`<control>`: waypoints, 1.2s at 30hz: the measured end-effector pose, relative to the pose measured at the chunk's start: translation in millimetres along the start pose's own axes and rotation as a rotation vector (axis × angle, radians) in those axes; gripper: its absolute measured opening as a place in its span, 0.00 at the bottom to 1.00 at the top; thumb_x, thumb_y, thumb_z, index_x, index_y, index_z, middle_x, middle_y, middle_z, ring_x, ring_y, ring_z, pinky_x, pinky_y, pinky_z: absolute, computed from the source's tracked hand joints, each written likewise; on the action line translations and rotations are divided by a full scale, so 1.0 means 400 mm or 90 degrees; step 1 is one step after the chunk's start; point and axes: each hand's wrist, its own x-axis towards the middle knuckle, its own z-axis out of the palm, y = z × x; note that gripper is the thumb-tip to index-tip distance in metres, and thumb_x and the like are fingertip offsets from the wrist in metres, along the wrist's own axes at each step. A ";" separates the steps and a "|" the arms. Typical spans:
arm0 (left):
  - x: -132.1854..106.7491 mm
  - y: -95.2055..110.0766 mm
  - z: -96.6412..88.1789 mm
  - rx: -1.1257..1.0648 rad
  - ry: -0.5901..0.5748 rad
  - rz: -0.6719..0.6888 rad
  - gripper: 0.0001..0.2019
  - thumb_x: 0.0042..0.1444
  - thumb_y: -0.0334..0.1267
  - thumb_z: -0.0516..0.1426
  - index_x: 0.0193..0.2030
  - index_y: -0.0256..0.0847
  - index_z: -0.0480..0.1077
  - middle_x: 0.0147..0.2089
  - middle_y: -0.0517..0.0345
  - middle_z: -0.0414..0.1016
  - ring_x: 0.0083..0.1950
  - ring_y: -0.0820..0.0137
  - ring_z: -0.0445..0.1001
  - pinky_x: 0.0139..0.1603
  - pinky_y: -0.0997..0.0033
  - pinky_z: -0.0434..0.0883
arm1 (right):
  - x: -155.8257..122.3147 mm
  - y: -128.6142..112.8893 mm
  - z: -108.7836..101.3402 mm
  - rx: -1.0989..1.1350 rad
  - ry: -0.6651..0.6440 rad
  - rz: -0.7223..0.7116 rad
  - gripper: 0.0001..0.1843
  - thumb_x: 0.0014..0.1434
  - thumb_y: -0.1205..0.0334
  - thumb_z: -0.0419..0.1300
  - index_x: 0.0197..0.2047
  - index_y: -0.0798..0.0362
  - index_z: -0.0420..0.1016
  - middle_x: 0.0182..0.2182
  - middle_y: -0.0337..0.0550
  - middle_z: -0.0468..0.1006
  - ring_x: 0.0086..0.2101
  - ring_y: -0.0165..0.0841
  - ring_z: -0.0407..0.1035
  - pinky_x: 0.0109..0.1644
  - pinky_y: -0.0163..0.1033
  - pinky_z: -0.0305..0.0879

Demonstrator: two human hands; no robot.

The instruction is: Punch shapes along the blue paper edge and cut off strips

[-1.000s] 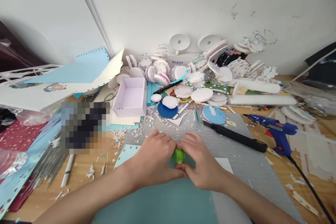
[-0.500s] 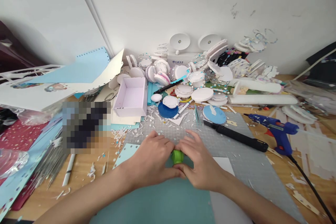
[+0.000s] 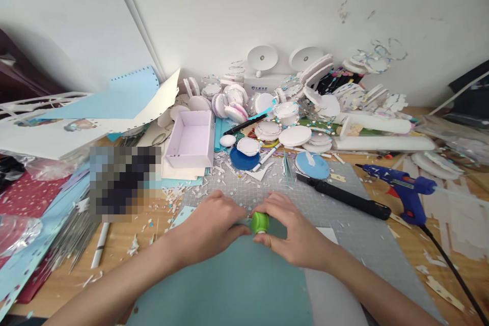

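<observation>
A small green craft paper punch (image 3: 260, 222) is gripped by my right hand (image 3: 292, 232), with the thumb underneath and the fingers over its far side. My left hand (image 3: 214, 226) is closed at the far edge of a teal paper sheet (image 3: 229, 288), just left of the punch. The sheet's edge runs up to the punch; whether it sits inside the slot is hard to make out. A white sheet (image 3: 332, 290) lies partly under the teal one, on the grey cutting mat (image 3: 367, 260).
Beyond my hands stand a pale lilac box (image 3: 191, 140) and a pile of white foam discs (image 3: 295, 136). To the right lie a black-handled tool (image 3: 344, 198) and a blue glue gun (image 3: 408, 191) with its cord. Paper scraps litter the mat; thin wires (image 3: 72, 239) lie left.
My left hand has come off the punch and shifted slightly left to the paper edge. My right hand keeps the punch, more of which now shows.
</observation>
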 end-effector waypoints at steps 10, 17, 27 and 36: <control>0.008 0.005 0.008 0.012 0.011 0.017 0.08 0.60 0.33 0.55 0.29 0.39 0.69 0.28 0.59 0.75 0.34 0.65 0.75 0.40 0.67 0.62 | 0.005 -0.001 0.000 0.015 -0.016 0.010 0.12 0.57 0.60 0.63 0.45 0.49 0.68 0.38 0.43 0.74 0.44 0.40 0.66 0.53 0.49 0.60; -0.009 0.007 -0.003 -0.078 0.064 -0.021 0.10 0.55 0.43 0.59 0.41 0.42 0.73 0.36 0.57 0.77 0.40 0.63 0.74 0.46 0.64 0.64 | 0.005 -0.002 0.007 0.019 0.020 -0.033 0.13 0.58 0.62 0.62 0.45 0.48 0.65 0.38 0.42 0.73 0.41 0.39 0.66 0.47 0.46 0.61; -0.004 0.010 0.021 -0.211 0.114 -0.085 0.11 0.52 0.45 0.64 0.36 0.41 0.73 0.38 0.60 0.78 0.42 0.64 0.74 0.47 0.64 0.64 | 0.007 0.015 -0.013 -0.001 0.006 -0.107 0.25 0.53 0.52 0.66 0.50 0.49 0.63 0.46 0.46 0.72 0.47 0.41 0.65 0.52 0.47 0.61; -0.030 -0.012 0.029 -0.211 0.129 -0.043 0.13 0.49 0.38 0.66 0.41 0.43 0.72 0.41 0.61 0.78 0.44 0.64 0.74 0.48 0.64 0.63 | 0.017 0.090 -0.036 -0.024 0.169 0.074 0.09 0.66 0.63 0.49 0.42 0.49 0.69 0.35 0.42 0.76 0.38 0.35 0.71 0.43 0.40 0.65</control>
